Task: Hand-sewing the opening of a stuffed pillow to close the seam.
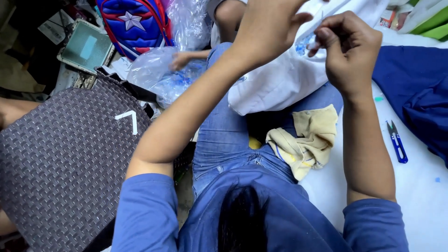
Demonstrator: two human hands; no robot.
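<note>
- Pinching with my right hand [352, 46] at about one o'clock in the view, I have thumb and fingertips closed on something very fine at the white garment [280, 79] — likely a thread or needle, though it is too small to tell.
- My left hand [268, 23] sits at twelve o'clock, closed on the upper part of the same white garment and holding it up against the right hand; its fingertips run off the top edge, so I cannot tell exactly how they clamp.
- White cloth hangs from both hands down over my knees in blue jeans [224, 140], with a patch of blue stitching or print [305, 44] right beside my right fingertips.
- To do this well, I judge the left hand should keep the cloth taut and flat near that blue patch, while the right draws in short, even pulls so nothing puckers.
- Small blue thread snips [396, 141] lie at three o'clock on the white surface [420, 196], well apart from my right forearm — near enough to reach.
- Crumpled yellowish cloth [305, 140] rests on my lap at the centre, below the garment.
- Dark blue fabric [415, 88] is spread at two to three o'clock.
- Woven dark seat [60, 163] fills eight to nine o'clock; clear plastic bags [163, 74] lie at eleven.
</note>
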